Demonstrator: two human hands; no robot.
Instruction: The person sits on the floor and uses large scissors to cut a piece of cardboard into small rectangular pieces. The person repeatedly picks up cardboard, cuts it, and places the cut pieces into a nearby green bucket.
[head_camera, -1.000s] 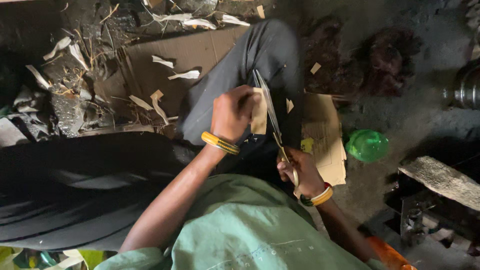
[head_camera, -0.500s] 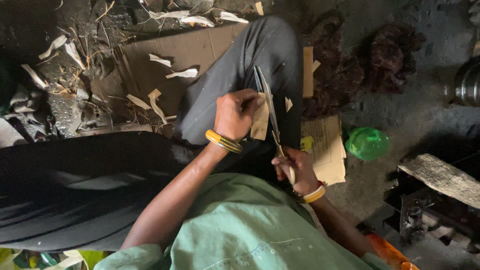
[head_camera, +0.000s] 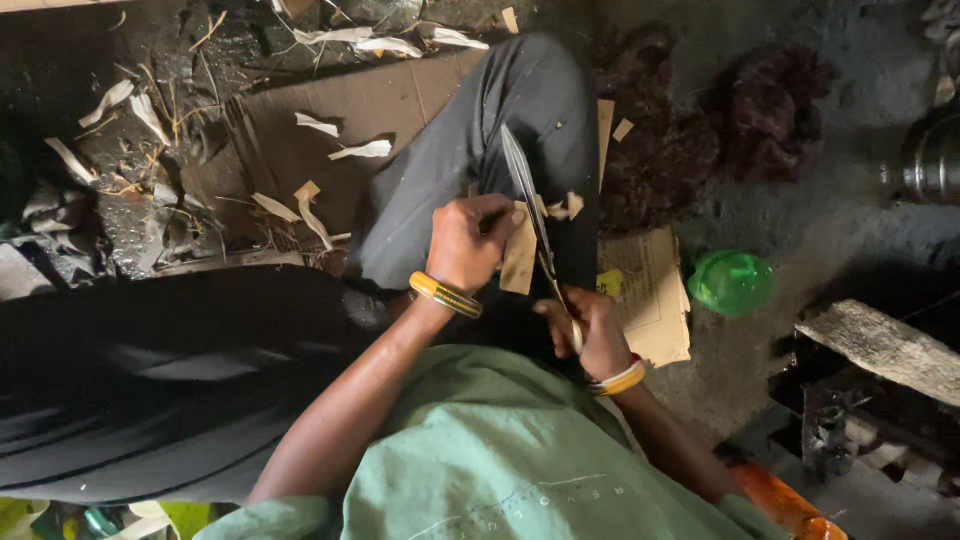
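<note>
head view: your left hand (head_camera: 465, 245) is pinching the tan cardboard strip (head_camera: 519, 262) just right of its fingers | your right hand (head_camera: 590, 325) is wrapping closed around the long shears (head_camera: 532, 215), blades running up-left alongside the strip | you are sitting over flattened cardboard (head_camera: 350, 120) on a littered floor (head_camera: 850, 230).

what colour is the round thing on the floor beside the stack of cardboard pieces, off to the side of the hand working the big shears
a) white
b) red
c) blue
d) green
d) The round object lying next to the cardboard pieces is bright translucent green, on the dark floor to the side of the right hand that grips the shears.
</note>
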